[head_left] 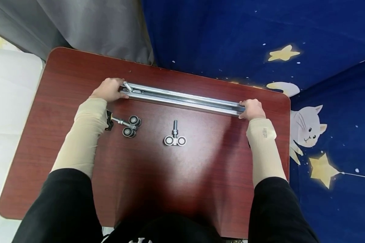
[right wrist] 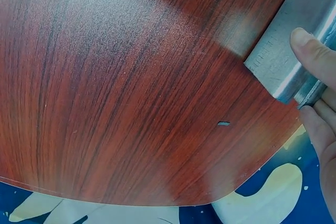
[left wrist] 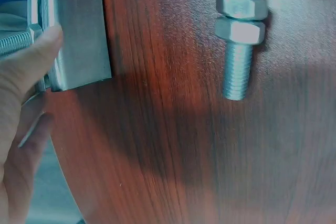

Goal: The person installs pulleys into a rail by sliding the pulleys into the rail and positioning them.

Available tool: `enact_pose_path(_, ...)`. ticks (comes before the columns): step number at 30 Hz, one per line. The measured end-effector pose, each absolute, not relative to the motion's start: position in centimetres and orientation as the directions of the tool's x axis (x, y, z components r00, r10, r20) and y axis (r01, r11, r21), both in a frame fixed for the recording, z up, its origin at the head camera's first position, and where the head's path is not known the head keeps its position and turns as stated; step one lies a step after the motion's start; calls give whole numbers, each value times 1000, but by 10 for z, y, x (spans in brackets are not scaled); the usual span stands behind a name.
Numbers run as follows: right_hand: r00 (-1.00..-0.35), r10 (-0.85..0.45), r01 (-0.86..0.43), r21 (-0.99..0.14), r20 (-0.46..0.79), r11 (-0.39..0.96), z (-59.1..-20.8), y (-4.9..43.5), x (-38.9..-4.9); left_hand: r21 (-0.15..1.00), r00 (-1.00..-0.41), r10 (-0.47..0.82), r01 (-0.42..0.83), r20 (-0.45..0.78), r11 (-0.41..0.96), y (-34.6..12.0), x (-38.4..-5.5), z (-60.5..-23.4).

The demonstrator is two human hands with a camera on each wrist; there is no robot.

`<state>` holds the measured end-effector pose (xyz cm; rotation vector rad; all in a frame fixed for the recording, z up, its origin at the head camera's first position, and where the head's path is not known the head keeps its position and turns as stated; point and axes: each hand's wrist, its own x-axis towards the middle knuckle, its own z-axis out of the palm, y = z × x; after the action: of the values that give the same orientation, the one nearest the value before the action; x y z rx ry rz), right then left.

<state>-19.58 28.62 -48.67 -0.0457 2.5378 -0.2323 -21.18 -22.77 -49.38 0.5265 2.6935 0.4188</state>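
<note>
A long metal channel rail (head_left: 182, 94) lies across the far part of the table, its slot facing up. My left hand (head_left: 108, 89) grips its left end, thumb on the near side. A threaded bolt (head_left: 127, 86) sticks up out of the slot there; what it is fixed to inside is mostly hidden. At the other end, my right hand (head_left: 253, 108) holds the rail, and the right wrist view shows the thumb (right wrist: 310, 48) on its side wall. Nearer to me lie two roller trolleys with bolts: one at mid-table (head_left: 175, 141), another (head_left: 134, 126) beside my left forearm.
The reddish wood-grain table (head_left: 200, 189) has rounded corners. Behind it hang a grey curtain (head_left: 106, 30) and a blue curtain (head_left: 216, 37) with stars. A white surface (head_left: 9, 111) adjoins on the left. A tiny grey mark or chip (right wrist: 224, 123) shows near the table's right edge.
</note>
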Motion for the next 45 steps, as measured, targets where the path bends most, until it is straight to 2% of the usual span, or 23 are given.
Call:
enact_pose_path(4, -831, -110, -16, -174, -546, 985, -485, 288, -197, 327, -889, 355, 257, -288, 909, -223, -212, -495)
enact_pose_path(12, -838, -170, -109, -147, -518, 983, -483, 297, -199, 287, -889, 299, 202, -348, 936, -209, -210, -484)
enact_pose_path(22, -846, -210, -156, -150, -490, 976, -477, 311, -184, 339, -899, 226, 93, -375, 936, -183, -211, -471)
enact_pose_path(25, -866, -256, -198, -177, -430, 964, -472, 301, -175, 358, -894, 226, 80, -387, 930, -177, -212, -468)
enact_pose_path(28, -882, -382, -313, -263, -275, 913, -468, 281, -166, 372, -896, 231, 82, -379, 925, -173, -213, -466)
enact_pose_path(30, -857, -488, -423, -312, -169, 851, -466, 262, -161, 369, -897, 230, 82, -378, 926, -172, -214, -466)
enact_pose_path(32, -799, -595, -538, -343, -84, 770, -467, 240, -156, 368, -896, 225, 75, -382, 927, -172, -215, -467)
enact_pose_path(34, -737, -674, -615, -361, -55, 701, -470, 219, -151, 369, -896, 223, 72, -384, 927, -173, -216, -468)
enact_pose_path(40, -573, -812, -713, -422, -111, 561, -487, 170, -137, 388, -898, 210, 48, -386, 920, -172, -212, -466)
enact_pose_path(45, -518, -841, -743, -404, -158, 533, -499, 154, -130, 400, -894, 205, 32, -399, 916, -169, -210, -466)
